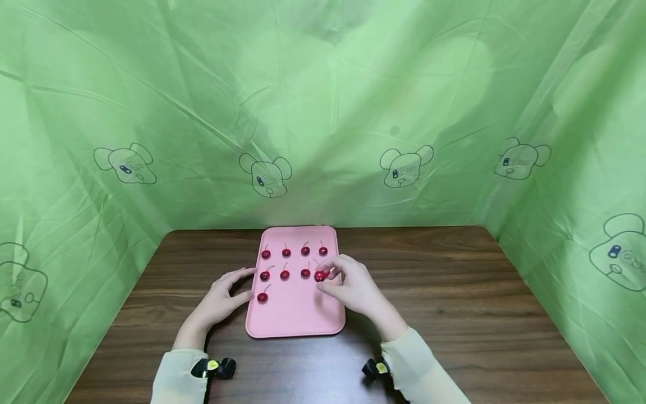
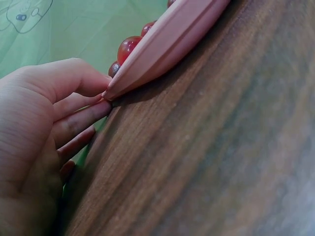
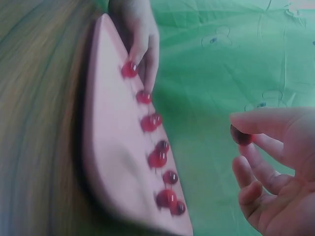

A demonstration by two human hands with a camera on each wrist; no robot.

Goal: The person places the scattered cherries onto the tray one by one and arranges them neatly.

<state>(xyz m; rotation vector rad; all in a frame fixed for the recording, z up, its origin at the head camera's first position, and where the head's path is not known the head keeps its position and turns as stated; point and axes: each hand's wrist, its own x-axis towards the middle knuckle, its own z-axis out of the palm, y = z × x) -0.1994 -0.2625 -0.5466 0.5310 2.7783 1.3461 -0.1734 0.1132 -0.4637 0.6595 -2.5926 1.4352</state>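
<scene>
One cherry (image 1: 320, 275) pinched in right hand (image 1: 353, 289) over tray (image 1: 298, 322) right side; left hand (image 1: 222, 300) fingers relaxed, bracing left rim.

The near half of the pink tray (image 1: 295, 320) is bare, open to a reach from the near edge. Cherries stand in two rows across its far half (image 1: 305, 251), with narrow gaps between them, and one more cherry (image 1: 262, 297) lies near the left rim. The left hand (image 1: 222, 300) rests against the tray's left edge, closing that side. The right hand (image 1: 353, 289) hangs over the right rim, a cherry (image 1: 319, 276) pinched in its fingers (image 3: 266, 123). The worktop (image 1: 454, 292) lies open far right and far left of the tray. Green sheeting (image 1: 323, 112) walls in the left, right and far sides.
</scene>
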